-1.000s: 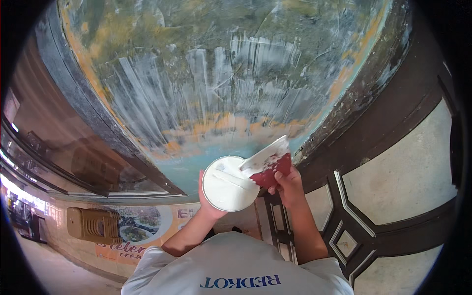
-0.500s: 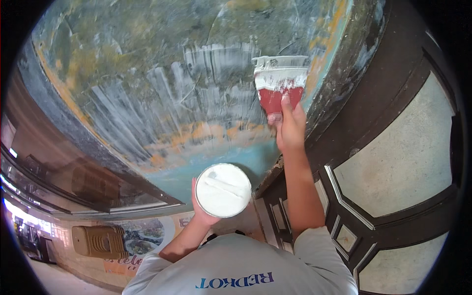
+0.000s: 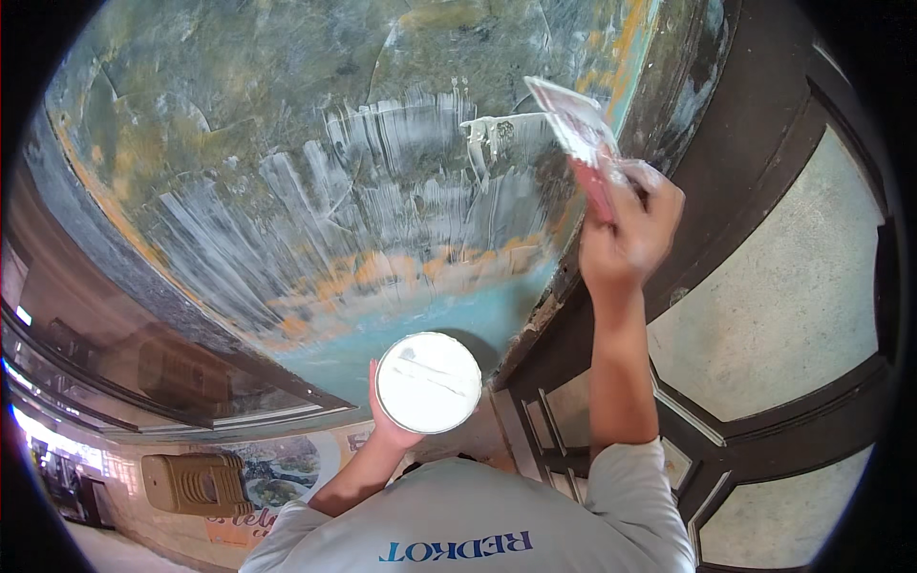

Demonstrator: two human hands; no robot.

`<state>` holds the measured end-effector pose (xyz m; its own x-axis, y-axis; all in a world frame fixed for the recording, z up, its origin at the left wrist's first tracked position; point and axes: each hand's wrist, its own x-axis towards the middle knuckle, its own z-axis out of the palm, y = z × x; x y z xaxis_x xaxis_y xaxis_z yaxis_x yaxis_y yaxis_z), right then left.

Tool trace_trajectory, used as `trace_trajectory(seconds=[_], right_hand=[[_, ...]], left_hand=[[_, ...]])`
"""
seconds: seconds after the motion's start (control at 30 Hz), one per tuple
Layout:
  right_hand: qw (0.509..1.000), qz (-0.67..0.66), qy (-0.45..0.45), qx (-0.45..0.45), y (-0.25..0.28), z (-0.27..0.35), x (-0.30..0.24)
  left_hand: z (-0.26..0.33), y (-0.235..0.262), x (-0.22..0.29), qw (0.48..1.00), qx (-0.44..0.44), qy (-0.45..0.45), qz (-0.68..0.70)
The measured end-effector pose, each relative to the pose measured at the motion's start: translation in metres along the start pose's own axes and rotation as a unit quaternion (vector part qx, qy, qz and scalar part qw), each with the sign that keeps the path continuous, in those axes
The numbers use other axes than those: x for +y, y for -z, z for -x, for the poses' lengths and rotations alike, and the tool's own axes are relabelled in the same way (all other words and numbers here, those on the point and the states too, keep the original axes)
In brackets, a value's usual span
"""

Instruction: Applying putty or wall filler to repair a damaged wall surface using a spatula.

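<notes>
My right hand (image 3: 632, 222) is closed round the handle of a red putty knife (image 3: 579, 134). Its wide blade is coated with white paste and tilts up to the left, seemingly turned off the wall. Left of the blade, a fresh thick smear of white paste (image 3: 497, 134) sits on the wall (image 3: 315, 86). Thin white streaks fan out below and left of it, over grey-green, orange and light blue paint. Low in front of me, my left hand (image 3: 390, 420) grips a round tub (image 3: 428, 382) by its side. The tub is full of white paste with a groove across its surface.
A dark door with pale panels (image 3: 774, 277) stands close on the right, beside the wall's edge. On the left are a dark glossy window frame (image 3: 172, 353), stacked brown plastic chairs (image 3: 196, 482) and a printed poster (image 3: 282, 477).
The putty knife has come off the wall and swung right, twisting from facing flat to slanted. It leaves a white smear behind. The tub has shifted slightly down and left.
</notes>
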<state>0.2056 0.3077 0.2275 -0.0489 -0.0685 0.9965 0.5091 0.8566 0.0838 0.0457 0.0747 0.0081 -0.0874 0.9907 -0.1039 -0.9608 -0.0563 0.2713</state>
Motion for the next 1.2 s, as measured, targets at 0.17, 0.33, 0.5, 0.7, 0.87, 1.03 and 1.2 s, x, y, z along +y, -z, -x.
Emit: trace_trajectory(seconds=[0.17, 0.33, 0.5, 0.7, 0.87, 1.03, 1.2], right_hand=[[0.987, 0.065, 0.042, -0.139, -0.040, 0.074, 0.004], [0.968, 0.077, -0.001, -0.239, -0.009, 0.157, -0.003], [0.973, 0.056, 0.020, -0.225, 0.024, 0.143, -0.014], [0.892, 0.051, 0.092, -0.439, 0.000, -0.009, 0.005], [0.950, 0.030, 0.132, -0.282, 0.006, -0.082, 0.024], [0.973, 0.049, 0.120, -0.190, 0.014, -0.063, 0.011], [0.974, 0.072, 0.065, -0.205, -0.025, 0.080, 0.017]], left_hand=[[0.006, -0.001, -0.002, 1.000, 0.015, 0.006, -0.017], [0.014, 0.006, -0.003, 1.000, -0.006, 0.006, 0.007], [0.015, 0.016, -0.003, 1.000, 0.012, 0.010, 0.027], [0.017, 0.017, -0.004, 0.999, -0.011, 0.005, 0.035], [0.023, 0.004, -0.007, 1.000, -0.006, 0.009, 0.027], [0.023, 0.006, -0.008, 1.000, -0.001, 0.000, 0.020], [0.018, 0.007, -0.016, 0.999, 0.000, 0.023, 0.044]])
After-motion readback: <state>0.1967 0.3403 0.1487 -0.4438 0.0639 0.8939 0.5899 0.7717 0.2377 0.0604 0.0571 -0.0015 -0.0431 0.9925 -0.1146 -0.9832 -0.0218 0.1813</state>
